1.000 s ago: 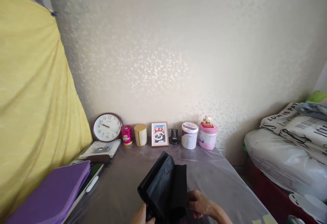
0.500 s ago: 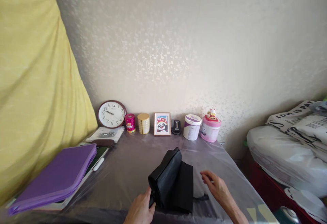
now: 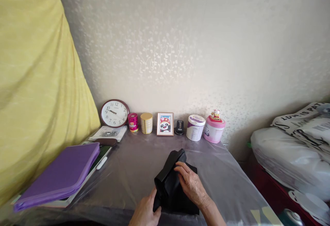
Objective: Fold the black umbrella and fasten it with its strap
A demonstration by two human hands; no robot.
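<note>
Matte black folded bundle, left hand clasping it, right hand half-curled over it, grip unclear

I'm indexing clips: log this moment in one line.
left hand: gripping folded black fabric-like item; right hand: fingers on same item; behind: rectangular framed panda picture

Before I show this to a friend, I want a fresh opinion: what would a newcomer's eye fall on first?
Probably the big yellow cloth hanging along the left side of the picture, with a purple folder in front of it. Next, the black folded item at the near middle, held by the left hand and touched by the right hand. At the back left, the round clock stands near the wall.
</note>
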